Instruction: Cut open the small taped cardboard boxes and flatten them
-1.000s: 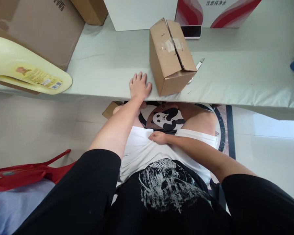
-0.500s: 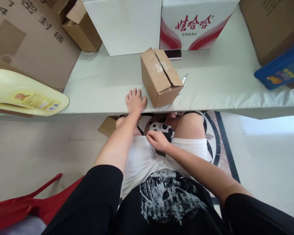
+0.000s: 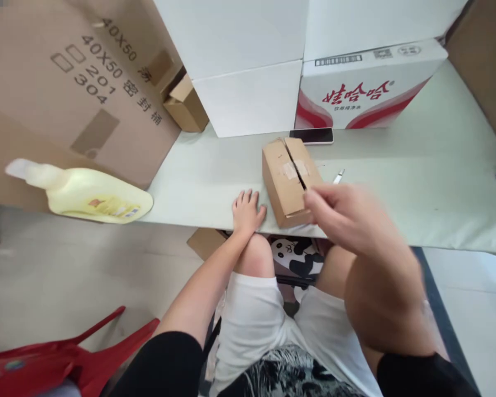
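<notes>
My left hand (image 3: 248,212) lies flat on the table's front edge, fingers spread, just left of a small brown cardboard box (image 3: 295,176). Two top flaps on this box meet with a dark gap between them, and bits of clear tape cross the gap. My right hand (image 3: 349,218) is raised in front of the box's near right corner, blurred, thumb and fingers pressed together. Whether anything is in that pinch is too small to make out. Behind the hand, a slim silver-white blade-like tool (image 3: 339,176) lies on the cloth.
A phone (image 3: 311,135) lies by a white-and-red carton (image 3: 364,94) at the back. White boxes (image 3: 248,102) stand beside it. To the left are a large brown carton (image 3: 66,105) and a pale yellow bottle (image 3: 95,193) on its side. A red chair (image 3: 78,358) stands below left.
My right hand has risen from my lap to above the table's front, near the box. My left hand stays flat on the cloth. The view has tilted up and shifted left.
</notes>
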`<state>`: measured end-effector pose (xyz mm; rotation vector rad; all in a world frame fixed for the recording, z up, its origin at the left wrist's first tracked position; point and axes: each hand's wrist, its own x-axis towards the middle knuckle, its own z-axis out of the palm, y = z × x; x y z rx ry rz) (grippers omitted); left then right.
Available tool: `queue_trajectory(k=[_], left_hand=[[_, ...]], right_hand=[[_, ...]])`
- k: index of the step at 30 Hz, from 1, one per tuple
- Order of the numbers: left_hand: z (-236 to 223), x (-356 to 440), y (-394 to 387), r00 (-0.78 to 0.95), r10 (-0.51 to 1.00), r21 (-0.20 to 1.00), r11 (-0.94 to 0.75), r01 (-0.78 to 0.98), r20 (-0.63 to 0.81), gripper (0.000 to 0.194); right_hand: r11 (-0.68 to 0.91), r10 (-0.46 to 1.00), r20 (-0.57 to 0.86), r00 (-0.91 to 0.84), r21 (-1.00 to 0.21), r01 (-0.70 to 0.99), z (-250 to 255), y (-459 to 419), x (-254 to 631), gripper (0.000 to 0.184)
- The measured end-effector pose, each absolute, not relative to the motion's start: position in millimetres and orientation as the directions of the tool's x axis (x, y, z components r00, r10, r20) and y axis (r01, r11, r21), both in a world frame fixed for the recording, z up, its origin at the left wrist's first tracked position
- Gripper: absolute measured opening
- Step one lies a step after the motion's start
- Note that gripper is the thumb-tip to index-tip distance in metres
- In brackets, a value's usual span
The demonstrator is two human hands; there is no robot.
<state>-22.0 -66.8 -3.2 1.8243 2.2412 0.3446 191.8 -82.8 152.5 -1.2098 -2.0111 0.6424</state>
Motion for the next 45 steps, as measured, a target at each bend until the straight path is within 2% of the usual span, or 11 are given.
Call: queue_trajectory(k=[4,9,11,13,15,19,23,27,34,40,45], left_hand=[[-9,-37,-55,-0.237,0.971,0.372,0.224,0.901,-0.011,0.050],[16,-68,2,-0.290,0.951,0.512,0.200,0.836,0.103,0.046],[30,-72,35,-0.274,0.941,0.593,0.108,0.798,0.198,0.051],[38,-66,62,-0.277,0.909,0.814,-0.104,0.571,0.311,0.056],[39,-56,78,-0.236,0.905,0.884,-0.242,0.400,0.355,0.063],[34,-47,69,-0.219,0.888,0.905,-0.355,0.236,0.405,0.053],[50,-63,33,-0.309,0.835,0.889,-0.439,0.128,0.456,0.042],[70,-77,10,-0.060,0.939,0.911,-0.310,0.273,0.338,0.069],[56,-84,5,0.076,0.937,0.730,-0.315,0.607,0.341,0.089],[51,-73,6,0.107,0.885,0.773,-0.450,0.446,0.453,0.080],[41,-61,16,-0.040,0.862,0.848,-0.487,0.210,0.505,0.072]], right_hand=[[0.544,0.838,0.298,-0.458,-0.535,0.647,141,-79,224,0.031],[0.568,0.823,0.385,-0.418,-0.568,0.595,134,-68,233,0.028],[0.598,0.801,0.409,-0.436,-0.565,0.568,133,-62,234,0.025],[0.585,0.811,0.425,-0.402,-0.568,0.579,128,-55,231,0.024],[0.532,0.843,0.432,-0.322,-0.576,0.620,120,-48,227,0.027],[0.473,0.858,0.476,-0.191,-0.589,0.655,100,-31,218,0.022],[0.550,0.833,0.472,-0.289,-0.652,0.522,80,-18,220,0.036],[0.593,0.798,0.460,-0.389,-0.712,0.375,68,-2,227,0.059],[0.664,0.743,0.455,-0.491,-0.587,0.462,78,8,232,0.048],[0.629,0.778,0.482,-0.404,-0.597,0.498,76,-5,234,0.056],[0.598,0.798,0.573,-0.185,-0.791,0.132,56,-2,233,0.047]])
